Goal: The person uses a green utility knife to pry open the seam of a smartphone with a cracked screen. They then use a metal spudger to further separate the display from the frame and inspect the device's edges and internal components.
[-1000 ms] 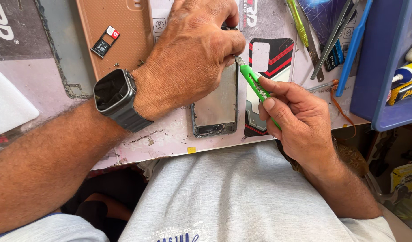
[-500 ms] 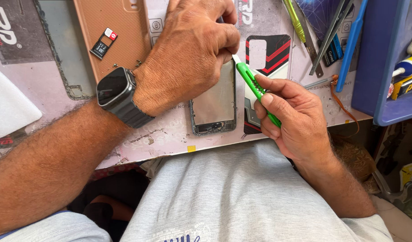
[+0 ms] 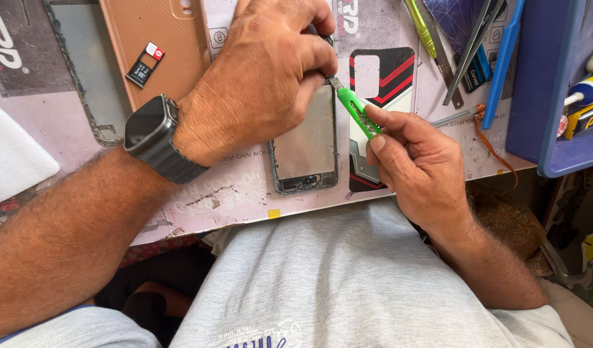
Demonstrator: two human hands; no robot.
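Observation:
A phone frame (image 3: 307, 145) with a dull metal back plate lies on the pale work mat (image 3: 245, 193). My left hand (image 3: 264, 77) presses down on its upper part, fingers curled over the top edge. My right hand (image 3: 419, 161) grips a green utility knife (image 3: 356, 111). The knife's metal blade tip touches the frame's upper right edge, just under my left fingers. A dark smartwatch (image 3: 153, 136) sits on my left wrist.
A tan phone cover (image 3: 158, 38) with a small SIM tray (image 3: 145, 64) lies at the upper left. A red and black back panel (image 3: 390, 71) lies right of the frame. Tweezers (image 3: 470, 48), a blue pry tool (image 3: 499, 61) and a blue tray (image 3: 554, 84) stand at the right.
My right hand has pushed the green knife up and left, so its blade now meets the frame's top right edge. My left hand has stayed pressed on the frame.

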